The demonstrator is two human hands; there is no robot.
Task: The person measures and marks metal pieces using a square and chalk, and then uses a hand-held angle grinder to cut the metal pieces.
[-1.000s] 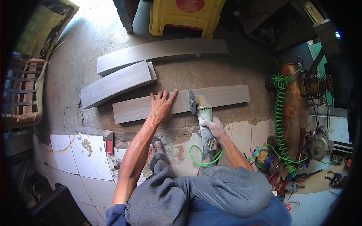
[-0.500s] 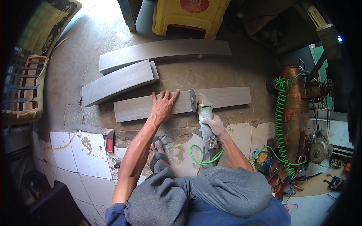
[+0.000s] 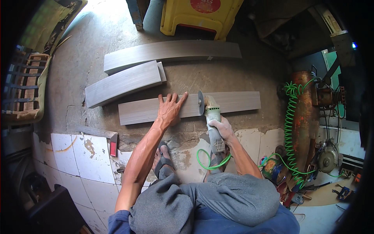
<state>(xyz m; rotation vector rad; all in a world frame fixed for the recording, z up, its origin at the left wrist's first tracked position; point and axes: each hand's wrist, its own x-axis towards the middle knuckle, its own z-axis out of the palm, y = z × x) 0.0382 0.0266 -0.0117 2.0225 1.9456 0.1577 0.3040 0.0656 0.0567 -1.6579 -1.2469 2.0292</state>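
A long grey metal bar with a brushed face lies crosswise on the floor in front of me. My left hand rests on its left half, fingers spread and pressed flat. My right hand is wrapped round the body of a pale green angle grinder. The grinder's thin cutting disc stands upright over the bar, just right of my left fingers; whether it touches the metal I cannot tell. A green cord loops by the grinder's rear end.
Beyond lie another long metal bar and shorter stacked pieces. A yellow plastic stool stands at the back. On the right are a rusty tank and a coiled green hose. A try square lies left on broken tiles.
The whole view has shifted very slightly. Both hands, the angle grinder and the bar keep nearly the same places relative to each other.
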